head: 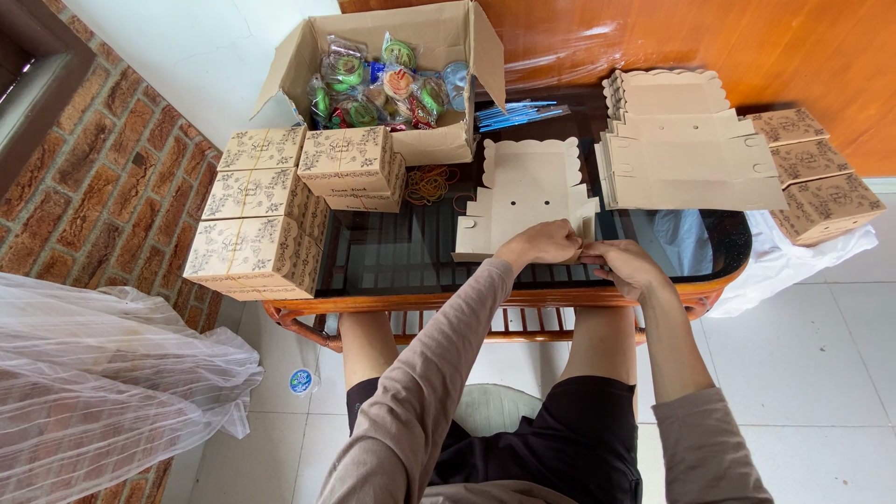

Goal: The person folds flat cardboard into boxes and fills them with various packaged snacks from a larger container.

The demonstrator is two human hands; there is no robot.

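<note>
Fingers of the left hand (pixel 539 245) and right hand (pixel 623 264) are pressed together, pinching the near edge of a flat cardboard box blank (pixel 525 198) that lies on the glass table (pixel 392 257), close to its front rim. Bare glass lies open to the left of the hands. Just right sits a stack of flat blanks (pixel 686 154); behind are rubber bands (pixel 427 184) and an open carton of packets (pixel 397 84). Folded printed boxes (pixel 257 210) crowd the left edge, and more (pixel 814 177) sit far right.
</note>
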